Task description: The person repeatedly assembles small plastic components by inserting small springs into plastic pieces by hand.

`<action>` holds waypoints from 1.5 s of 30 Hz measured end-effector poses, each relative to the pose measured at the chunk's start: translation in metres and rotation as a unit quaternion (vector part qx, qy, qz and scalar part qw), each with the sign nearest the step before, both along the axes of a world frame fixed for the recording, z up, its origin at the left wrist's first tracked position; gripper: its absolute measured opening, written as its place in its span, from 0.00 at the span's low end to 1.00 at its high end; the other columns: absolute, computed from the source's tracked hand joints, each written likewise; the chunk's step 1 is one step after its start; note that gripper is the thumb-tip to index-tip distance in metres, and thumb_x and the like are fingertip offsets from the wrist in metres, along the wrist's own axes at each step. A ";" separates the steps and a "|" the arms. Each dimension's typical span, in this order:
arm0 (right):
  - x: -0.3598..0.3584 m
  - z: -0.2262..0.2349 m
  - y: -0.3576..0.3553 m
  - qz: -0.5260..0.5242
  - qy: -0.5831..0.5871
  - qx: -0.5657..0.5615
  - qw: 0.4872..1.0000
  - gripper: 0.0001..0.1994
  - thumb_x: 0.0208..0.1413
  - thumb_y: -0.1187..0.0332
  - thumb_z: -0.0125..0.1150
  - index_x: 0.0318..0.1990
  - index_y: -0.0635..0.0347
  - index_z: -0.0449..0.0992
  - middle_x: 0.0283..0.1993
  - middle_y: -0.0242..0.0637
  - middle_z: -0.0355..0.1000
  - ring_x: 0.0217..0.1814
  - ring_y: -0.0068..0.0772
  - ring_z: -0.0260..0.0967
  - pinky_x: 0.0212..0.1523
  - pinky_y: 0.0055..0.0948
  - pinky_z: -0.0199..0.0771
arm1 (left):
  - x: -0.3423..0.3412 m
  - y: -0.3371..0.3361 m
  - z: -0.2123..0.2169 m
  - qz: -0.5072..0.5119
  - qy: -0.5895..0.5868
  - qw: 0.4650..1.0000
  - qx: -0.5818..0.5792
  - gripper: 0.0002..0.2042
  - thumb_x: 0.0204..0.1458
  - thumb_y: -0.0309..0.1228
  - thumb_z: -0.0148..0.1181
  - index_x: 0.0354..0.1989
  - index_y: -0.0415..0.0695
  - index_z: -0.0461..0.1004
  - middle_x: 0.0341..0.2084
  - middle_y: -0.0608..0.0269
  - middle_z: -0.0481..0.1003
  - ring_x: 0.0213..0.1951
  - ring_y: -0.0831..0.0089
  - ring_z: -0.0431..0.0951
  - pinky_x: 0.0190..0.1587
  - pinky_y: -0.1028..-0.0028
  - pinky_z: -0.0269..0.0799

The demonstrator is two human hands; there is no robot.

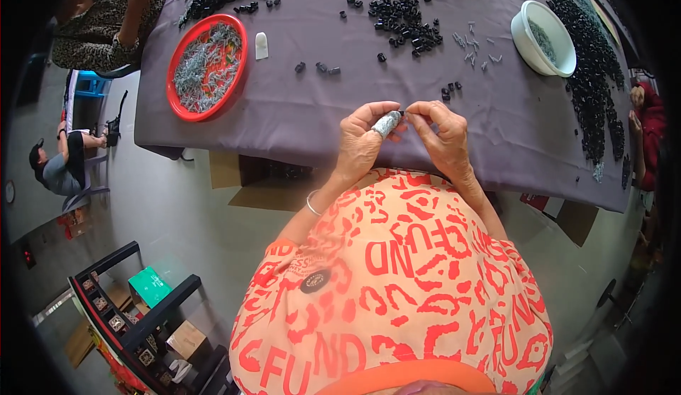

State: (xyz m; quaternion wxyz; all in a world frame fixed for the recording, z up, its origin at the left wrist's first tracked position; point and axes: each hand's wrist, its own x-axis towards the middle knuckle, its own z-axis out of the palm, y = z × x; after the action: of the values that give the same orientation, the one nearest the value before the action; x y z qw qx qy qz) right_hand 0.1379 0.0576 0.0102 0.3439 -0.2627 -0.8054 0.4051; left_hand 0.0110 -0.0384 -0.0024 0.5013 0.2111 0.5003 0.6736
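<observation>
Close to the table's near edge, my two hands meet fingertip to fingertip. My left hand (360,142) is closed, pinching a small black plastic piece (402,113); one of its fingers wears a silvery-grey wrap (386,123). My right hand (441,134) is closed too, its thumb and fingertips pressed together right against that piece. Whatever sits between the right fingertips is too small to make out. Just beyond my right hand lie a few loose black pieces (447,91) of similar look.
A red plastic basket (242,58) of small grey pieces stands left, beside a white finger-shaped item (262,45). A white bowl (520,37) stands right, near a long black heap (592,76). More black pieces (408,25) cover the far side. Other people sit around the cloth-covered table (305,118).
</observation>
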 end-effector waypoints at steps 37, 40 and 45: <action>-0.005 -0.005 -0.004 0.026 -0.013 -0.040 0.999 0.06 0.48 0.80 0.60 0.35 0.63 0.74 0.28 0.37 0.72 0.25 0.25 0.68 0.26 0.23 0.66 | -0.002 -0.003 -0.014 0.009 -0.048 0.999 -0.002 0.08 0.54 0.20 0.54 0.42 0.36 0.71 0.35 0.60 0.76 0.33 0.77 0.76 0.36 0.79 0.74; -0.015 -0.001 0.005 0.030 0.006 -0.061 0.998 0.07 0.49 0.79 0.60 0.36 0.63 0.75 0.27 0.35 0.71 0.24 0.24 0.67 0.26 0.22 0.65 | -0.006 -0.002 -0.012 0.035 -0.107 0.994 0.012 0.08 0.55 0.20 0.54 0.43 0.36 0.71 0.34 0.60 0.76 0.32 0.77 0.77 0.36 0.78 0.75; -0.057 -0.003 0.044 -0.027 -0.035 0.083 0.996 0.08 0.50 0.74 0.60 0.38 0.63 0.74 0.27 0.35 0.68 0.26 0.28 0.66 0.28 0.25 0.66 | -0.009 -0.006 -0.020 0.052 -0.147 0.987 0.028 0.10 0.53 0.21 0.55 0.44 0.38 0.71 0.36 0.56 0.76 0.35 0.73 0.78 0.38 0.74 0.77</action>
State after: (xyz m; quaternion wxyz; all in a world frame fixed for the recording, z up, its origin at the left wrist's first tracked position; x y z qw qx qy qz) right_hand 0.0813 0.1012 0.0076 0.3471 -0.2683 -0.8405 0.3179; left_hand 0.0018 -0.0441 -0.0226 0.5274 0.0977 0.4124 0.7363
